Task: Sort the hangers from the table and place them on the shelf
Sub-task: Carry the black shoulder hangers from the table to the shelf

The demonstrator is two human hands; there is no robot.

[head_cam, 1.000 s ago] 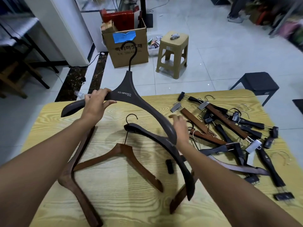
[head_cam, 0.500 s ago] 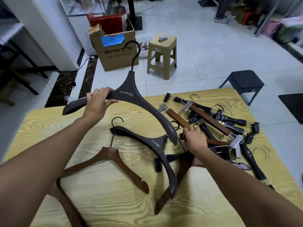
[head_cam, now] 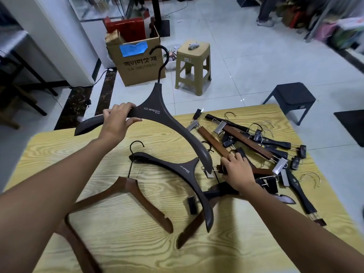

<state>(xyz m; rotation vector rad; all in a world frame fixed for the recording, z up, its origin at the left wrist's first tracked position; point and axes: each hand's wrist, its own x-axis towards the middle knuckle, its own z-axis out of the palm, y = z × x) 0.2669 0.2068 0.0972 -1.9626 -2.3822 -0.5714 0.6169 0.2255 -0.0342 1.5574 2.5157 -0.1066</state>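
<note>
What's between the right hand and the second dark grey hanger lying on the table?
Nothing visible. The right hand rests on the clip-hanger pile, just right of the flat grey hanger; only bare table and a loose clip lie between.

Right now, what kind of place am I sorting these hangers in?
Probably a clothing shop's work area or stockroom, though that's a guess. A table is covered in wooden coat and clip hangers, a cardboard box and plastic stool stand on the tiled floor, and goods crowd the far right wall.
</note>
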